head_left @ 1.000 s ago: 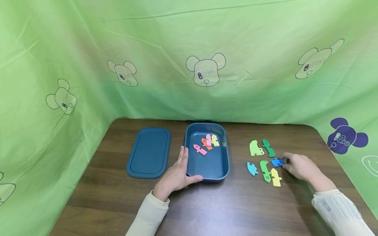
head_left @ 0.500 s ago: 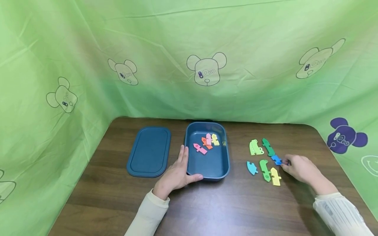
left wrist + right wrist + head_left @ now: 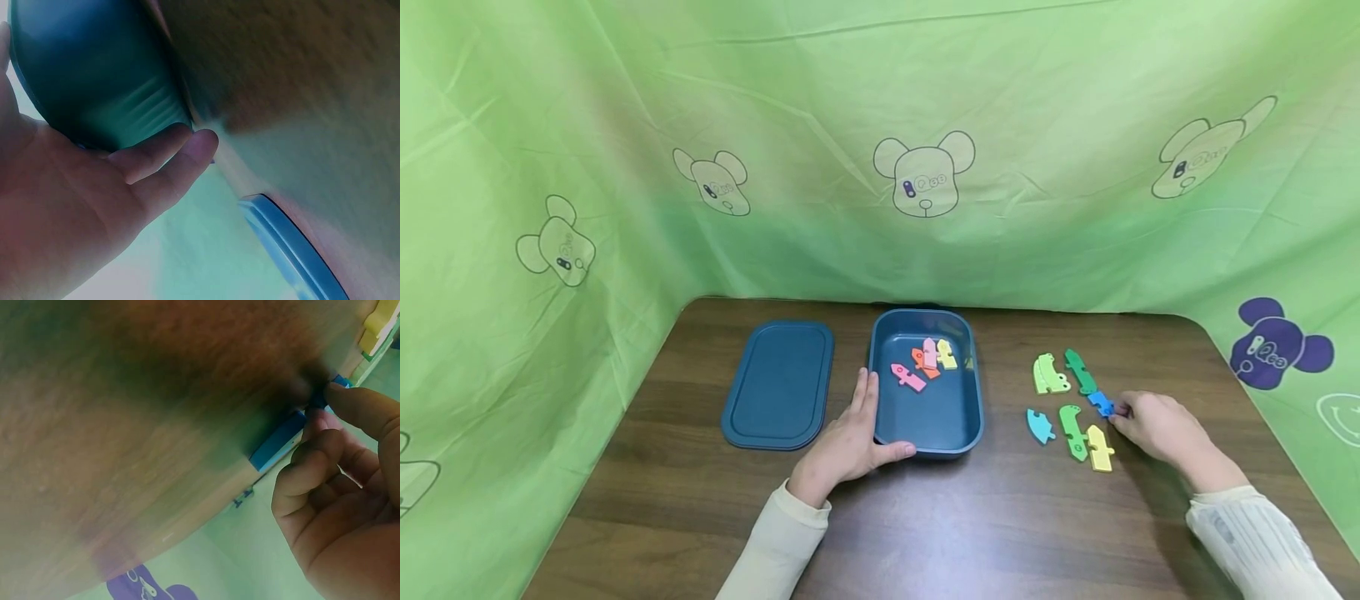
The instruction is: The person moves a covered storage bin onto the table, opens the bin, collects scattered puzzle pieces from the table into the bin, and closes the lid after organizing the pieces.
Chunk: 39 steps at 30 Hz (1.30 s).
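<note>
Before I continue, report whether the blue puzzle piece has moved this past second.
Yes: the blue puzzle piece has shifted slightly away from the yellow puzzle piece beside it, toward the dark green puzzle piece.

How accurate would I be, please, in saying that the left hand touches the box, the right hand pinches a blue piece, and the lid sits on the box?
Only one thing is wrong: the head view shows the lid lying on the table, left of the box. The left hand does touch the box, and the right hand pinches a blue piece.
</note>
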Motion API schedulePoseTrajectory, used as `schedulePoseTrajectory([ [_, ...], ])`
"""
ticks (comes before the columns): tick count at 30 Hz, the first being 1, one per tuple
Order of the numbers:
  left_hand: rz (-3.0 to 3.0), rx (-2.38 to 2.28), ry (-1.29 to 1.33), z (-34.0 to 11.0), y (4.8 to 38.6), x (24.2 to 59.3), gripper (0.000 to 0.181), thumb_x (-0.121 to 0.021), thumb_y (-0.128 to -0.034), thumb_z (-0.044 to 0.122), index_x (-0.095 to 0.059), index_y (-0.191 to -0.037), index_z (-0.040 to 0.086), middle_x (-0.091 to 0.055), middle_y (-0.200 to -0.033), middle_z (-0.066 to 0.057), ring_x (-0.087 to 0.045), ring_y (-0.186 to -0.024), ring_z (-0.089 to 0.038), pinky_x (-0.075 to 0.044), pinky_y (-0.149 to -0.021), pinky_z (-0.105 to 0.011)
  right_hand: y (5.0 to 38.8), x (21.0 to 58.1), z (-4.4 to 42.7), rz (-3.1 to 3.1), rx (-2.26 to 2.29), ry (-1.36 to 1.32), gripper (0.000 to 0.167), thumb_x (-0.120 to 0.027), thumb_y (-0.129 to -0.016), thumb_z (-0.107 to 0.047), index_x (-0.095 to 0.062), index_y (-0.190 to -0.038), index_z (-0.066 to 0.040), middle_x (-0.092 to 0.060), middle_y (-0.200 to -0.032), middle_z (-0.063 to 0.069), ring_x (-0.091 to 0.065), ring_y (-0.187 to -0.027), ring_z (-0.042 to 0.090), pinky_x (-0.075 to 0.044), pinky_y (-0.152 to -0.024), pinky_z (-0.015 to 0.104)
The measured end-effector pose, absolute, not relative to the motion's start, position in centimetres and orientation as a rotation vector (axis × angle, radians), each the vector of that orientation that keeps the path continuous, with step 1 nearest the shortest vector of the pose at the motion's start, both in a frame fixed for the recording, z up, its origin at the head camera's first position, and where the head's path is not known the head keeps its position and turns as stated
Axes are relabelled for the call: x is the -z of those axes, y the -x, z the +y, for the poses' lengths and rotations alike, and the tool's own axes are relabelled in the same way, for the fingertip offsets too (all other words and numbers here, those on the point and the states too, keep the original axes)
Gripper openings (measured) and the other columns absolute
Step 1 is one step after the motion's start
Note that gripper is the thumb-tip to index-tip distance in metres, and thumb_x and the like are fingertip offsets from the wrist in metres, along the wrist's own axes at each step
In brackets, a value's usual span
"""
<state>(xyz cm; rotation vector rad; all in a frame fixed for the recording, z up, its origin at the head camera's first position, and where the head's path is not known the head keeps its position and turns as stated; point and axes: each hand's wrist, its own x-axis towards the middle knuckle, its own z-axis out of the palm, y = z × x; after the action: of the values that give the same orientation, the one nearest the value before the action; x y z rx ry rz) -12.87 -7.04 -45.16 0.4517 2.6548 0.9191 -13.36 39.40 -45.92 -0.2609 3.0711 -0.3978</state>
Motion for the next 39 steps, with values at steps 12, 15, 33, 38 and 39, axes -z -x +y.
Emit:
schedulePoseTrajectory([
  [12, 2.658, -0.921, -0.444, -7.0, 12.9, 45.5, 0.121, -0.07, -0.0841, 0.067, 0.004, -0.163, 0.014, 0.011, -0.169, -0.006, -0.036, -0.14, -0.047, -0.039, -0.106, -0.056, 13.2, 46.6, 39.5, 3.113, 0.394, 0.29, 0.015, -0.068, -0.088, -0.009, -0.056, -0.078, -0.012, -0.047, -0.069, -0.002, -0.045, -0.063, 0.019, -0.039, -0.054, 0.041],
  [15, 2.658, -0.93, -0.45, -7.0, 12.9, 45.5, 0.121, -0.071, -0.0842, 0.066, 0.004, -0.163, 0.013, 0.011, -0.169, -0.006, -0.034, -0.141, -0.047, -0.039, -0.106, -0.056, 13.2, 46.8, 39.7, 3.149, 0.41, 0.323, 0.014, -0.068, -0.088, -0.006, -0.058, -0.08, -0.01, -0.05, -0.071, 0.0, -0.047, -0.064, 0.02, -0.041, -0.056, 0.042],
  [33, 2.664, -0.928, -0.468, -7.0, 12.9, 45.7, 0.121, -0.07, -0.0841, 0.067, 0.004, -0.163, 0.013, 0.01, -0.169, -0.007, -0.034, -0.141, -0.046, -0.039, -0.106, -0.056, 13.2, 47.0, 39.3, 3.412, 0.518, 0.551, 0.021, -0.073, -0.082, 0.009, -0.058, -0.083, -0.006, -0.057, -0.077, 0.003, -0.056, -0.068, 0.023, -0.047, -0.062, 0.05],
  [38, 2.669, -0.922, -0.473, -7.0, 12.9, 45.6, 0.121, -0.07, -0.084, 0.067, 0.003, -0.163, 0.013, 0.01, -0.169, -0.007, -0.036, -0.14, -0.047, -0.039, -0.106, -0.056, 13.5, 46.7, 38.7, 3.454, 0.547, 0.616, 0.023, -0.074, -0.08, 0.01, -0.059, -0.084, -0.007, -0.057, -0.079, 0.003, -0.054, -0.068, 0.021, -0.046, -0.061, 0.048],
  [39, 2.671, -0.922, -0.474, -7.0, 12.9, 45.7, 0.121, -0.07, -0.0839, 0.067, 0.003, -0.163, 0.013, 0.01, -0.169, -0.007, -0.036, -0.14, -0.047, -0.039, -0.106, -0.056, 13.6, 46.6, 38.6, 3.456, 0.549, 0.621, 0.023, -0.074, -0.08, 0.01, -0.059, -0.085, -0.007, -0.057, -0.079, 0.003, -0.054, -0.068, 0.02, -0.046, -0.061, 0.048],
])
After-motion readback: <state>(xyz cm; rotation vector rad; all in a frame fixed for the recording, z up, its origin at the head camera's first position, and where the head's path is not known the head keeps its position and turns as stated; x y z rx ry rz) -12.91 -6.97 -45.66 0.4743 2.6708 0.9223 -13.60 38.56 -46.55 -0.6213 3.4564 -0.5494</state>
